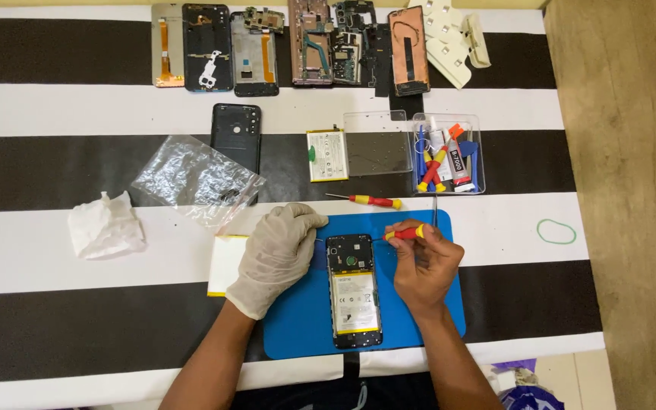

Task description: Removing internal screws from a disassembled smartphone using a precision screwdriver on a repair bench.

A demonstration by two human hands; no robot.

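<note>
An opened smartphone (354, 291), back cover off w/ battery and board exposed, is laid upright at the centre of a blue work mat (298, 323) on the black-and-white striped surface (55, 258). The left hand (276, 257), covered by a whitish glove, is rested palm-down on the mat's upper left edge, fingers loosely curled just beside the phone's top left corner; nothing is seen gripped in it. A red-and-yellow screwdriver (403, 234) is pinched between the fingertips of the bare right hand (424, 266), shaft pointed left twd the phone's upper right corner; whether the tip touches the board can't be told. A second screwdriver (366, 200) of the same colours is laid just above the mat. Under the left wrist, a white sheet w/ yellow edge (225, 264) is partly tucked beneath the mat. Further left, a crumpled tissue (106, 225) and a clear zip bag (195, 181) are seen, the bag overlapping a black back cover (235, 133). Above the mat, a loose battery (326, 155), a clear lid (377, 144) and a clear tool box (448, 154) w/ glue tubes and drivers are set side by side. A row of dismantled phone frames (290, 45) is lined along the far edge, and a green rubber band (556, 231) is left well apart at right.
</note>
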